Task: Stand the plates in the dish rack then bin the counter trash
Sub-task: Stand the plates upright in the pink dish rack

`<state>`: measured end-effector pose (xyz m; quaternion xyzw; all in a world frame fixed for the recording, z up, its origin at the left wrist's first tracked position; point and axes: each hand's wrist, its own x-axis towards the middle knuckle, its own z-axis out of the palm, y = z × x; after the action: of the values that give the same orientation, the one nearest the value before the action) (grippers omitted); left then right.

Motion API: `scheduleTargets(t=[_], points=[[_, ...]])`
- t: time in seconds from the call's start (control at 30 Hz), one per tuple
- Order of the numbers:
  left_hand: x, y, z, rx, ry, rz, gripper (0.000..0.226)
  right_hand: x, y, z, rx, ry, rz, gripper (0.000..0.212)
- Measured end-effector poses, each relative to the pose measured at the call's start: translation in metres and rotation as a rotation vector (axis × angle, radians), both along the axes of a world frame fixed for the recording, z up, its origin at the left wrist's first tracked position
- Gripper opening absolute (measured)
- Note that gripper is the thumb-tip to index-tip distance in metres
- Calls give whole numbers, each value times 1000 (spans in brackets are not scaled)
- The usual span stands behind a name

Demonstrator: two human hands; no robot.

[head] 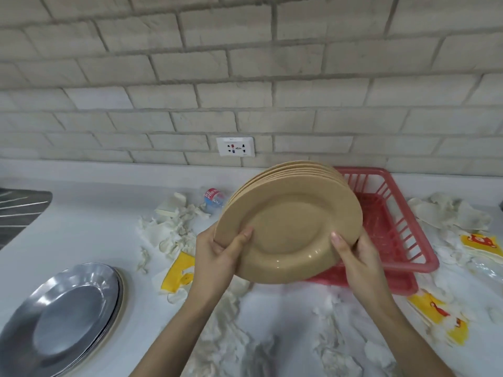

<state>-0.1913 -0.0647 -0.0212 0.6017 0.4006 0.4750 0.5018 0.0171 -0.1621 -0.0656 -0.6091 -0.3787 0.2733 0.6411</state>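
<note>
A stack of several tan plates point(291, 221) is held tilted above the counter, its face turned toward me. My left hand point(217, 254) grips the stack's lower left rim, thumb on the front. My right hand point(356, 257) grips the lower right rim the same way. Behind and to the right sits the red plastic dish rack point(394, 229), with nothing standing in the part I can see; the plates hide its left side. Crumpled white tissue point(174, 229) and yellow wrappers point(178, 273) litter the counter, plus a crushed plastic bottle point(213, 198).
A stack of shiny metal plates point(62, 322) lies at the lower left of the white counter. A sink edge point(19, 210) shows at far left. More tissue and yellow wrappers point(441, 314) lie right of the rack. A wall socket point(235, 146) sits on the brick wall.
</note>
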Motion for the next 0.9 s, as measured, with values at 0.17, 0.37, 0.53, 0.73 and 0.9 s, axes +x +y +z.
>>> scheduleTargets(t=[0.17, 0.37, 0.53, 0.73, 0.9], points=[[-78, 13, -18, -212, -14, 62, 28, -66, 15, -3, -37, 49, 51, 32], [-192, 3, -58, -399, 17, 299, 48, -174, 33, -18, -180, 19, 213, 29], [-275, 5, -81, -391, 100, 404, 49, -254, 54, -35, -307, -67, 317, 33], [-357, 31, -85, -327, 138, 434, 73, -333, 95, -45, -382, -186, 416, 40], [-399, 46, -89, -279, 194, 409, 73, -376, 124, -60, -457, -329, 455, 45]])
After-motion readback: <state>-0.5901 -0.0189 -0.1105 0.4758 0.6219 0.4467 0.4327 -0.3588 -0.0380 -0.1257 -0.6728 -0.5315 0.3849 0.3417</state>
